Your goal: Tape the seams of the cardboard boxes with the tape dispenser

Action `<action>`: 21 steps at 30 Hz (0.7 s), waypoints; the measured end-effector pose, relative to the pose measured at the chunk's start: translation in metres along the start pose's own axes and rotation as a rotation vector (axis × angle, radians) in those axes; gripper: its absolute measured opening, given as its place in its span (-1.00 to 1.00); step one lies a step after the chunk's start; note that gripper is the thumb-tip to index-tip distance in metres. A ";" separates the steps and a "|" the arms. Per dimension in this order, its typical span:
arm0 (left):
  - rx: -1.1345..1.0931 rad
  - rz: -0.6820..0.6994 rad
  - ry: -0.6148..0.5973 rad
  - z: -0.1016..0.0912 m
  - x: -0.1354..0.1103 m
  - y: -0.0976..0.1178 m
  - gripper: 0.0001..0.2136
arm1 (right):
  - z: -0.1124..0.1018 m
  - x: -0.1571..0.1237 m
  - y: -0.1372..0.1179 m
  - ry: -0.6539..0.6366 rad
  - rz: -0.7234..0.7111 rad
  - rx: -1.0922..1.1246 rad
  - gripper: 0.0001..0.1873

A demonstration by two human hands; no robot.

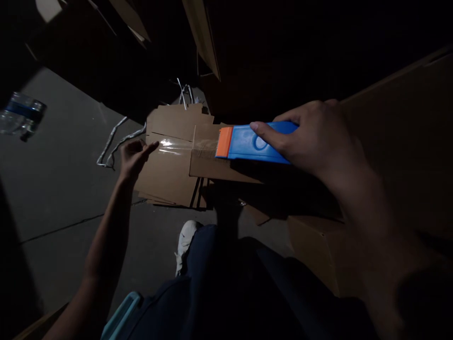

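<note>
My right hand (311, 137) is wrapped round a blue tape dispenser (262, 141) with an orange toothed cutting edge. The dispenser lies over the top of a narrow cardboard box (208, 167). Clear packing tape (177, 145) stretches leftward from the box, past its left edge. At the tape's far end, my left hand (134, 153) pinches it between thumb and finger. Dark shadow hides the right part of the box and the underside of the dispenser.
Flat cardboard sheets (166, 179) lie stacked on the floor under the tape. Loose strapping (113, 141) curls beside them. A plastic bottle (23, 113) is at far left. Another cardboard box (311, 241) stands at lower right. A white shoe (186, 241) shows below.
</note>
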State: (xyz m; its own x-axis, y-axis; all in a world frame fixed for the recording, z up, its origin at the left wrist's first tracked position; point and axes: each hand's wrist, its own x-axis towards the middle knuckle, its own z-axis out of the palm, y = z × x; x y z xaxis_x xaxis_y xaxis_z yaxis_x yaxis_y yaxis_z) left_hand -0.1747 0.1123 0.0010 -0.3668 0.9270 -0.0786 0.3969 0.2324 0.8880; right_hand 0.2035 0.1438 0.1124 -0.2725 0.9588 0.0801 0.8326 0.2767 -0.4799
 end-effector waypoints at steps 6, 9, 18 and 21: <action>0.049 -0.084 -0.082 0.019 -0.003 -0.022 -0.52 | -0.001 0.001 -0.008 0.021 0.079 -0.039 -0.41; 0.069 -0.090 -0.144 0.027 -0.005 -0.029 -0.52 | 0.000 0.001 -0.008 0.021 0.039 -0.012 -0.40; -0.025 -0.170 -0.258 0.069 -0.021 -0.042 -0.55 | 0.002 0.000 0.001 0.029 -0.025 0.037 -0.37; -0.098 -0.234 -0.273 0.090 -0.023 -0.050 -0.59 | -0.003 0.002 -0.012 -0.038 0.125 -0.019 -0.42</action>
State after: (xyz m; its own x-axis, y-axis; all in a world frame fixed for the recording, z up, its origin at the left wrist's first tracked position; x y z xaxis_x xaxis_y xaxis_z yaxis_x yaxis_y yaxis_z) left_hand -0.1103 0.1054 -0.0822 -0.1948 0.8998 -0.3905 0.2415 0.4299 0.8700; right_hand 0.1943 0.1425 0.1209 -0.1837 0.9829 -0.0128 0.8702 0.1565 -0.4671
